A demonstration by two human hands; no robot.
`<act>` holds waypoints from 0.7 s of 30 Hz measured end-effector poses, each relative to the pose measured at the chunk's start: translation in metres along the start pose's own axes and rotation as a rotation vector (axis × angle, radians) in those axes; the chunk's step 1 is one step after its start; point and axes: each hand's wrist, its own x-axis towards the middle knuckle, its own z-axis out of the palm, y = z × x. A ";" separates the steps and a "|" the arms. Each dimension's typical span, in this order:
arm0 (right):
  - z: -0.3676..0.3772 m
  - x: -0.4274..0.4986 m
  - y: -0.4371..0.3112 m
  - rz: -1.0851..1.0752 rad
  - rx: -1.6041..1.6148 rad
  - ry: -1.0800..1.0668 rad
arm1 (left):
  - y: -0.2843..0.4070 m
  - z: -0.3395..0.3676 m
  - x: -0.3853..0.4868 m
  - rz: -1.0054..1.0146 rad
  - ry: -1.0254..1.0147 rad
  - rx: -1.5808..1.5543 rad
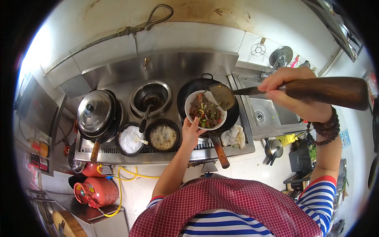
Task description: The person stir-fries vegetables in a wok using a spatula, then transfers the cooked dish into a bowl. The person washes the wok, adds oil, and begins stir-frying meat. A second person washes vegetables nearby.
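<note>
My left hand (191, 133) holds a white bowl (219, 123) by its near rim, thumb over the edge. Sliced dark meat with green and red pepper pieces (206, 111) fills the bowl. My right hand (288, 89) grips the long wooden handle of a metal wok spatula (222, 96); its blade is at the bowl's upper right rim, with some sauce and bits on it. Beneath the bowl, a black wok (185, 86) with a wooden handle (219, 151) rests on the stove, its inside mostly hidden by the bowl.
On the steel stove (177, 155) stand a lidded pan (96, 114), a steel basin (167, 91) with a ladle, a bowl of white powder (130, 139) with a spoon and a dark bowl (162, 137). A crumpled cloth (233, 137) lies beside the wok. A sink (259, 115) adjoins at right.
</note>
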 end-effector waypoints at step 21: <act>0.002 -0.036 0.020 -0.096 0.081 -0.034 | 0.016 -0.046 -0.019 0.009 0.061 -0.132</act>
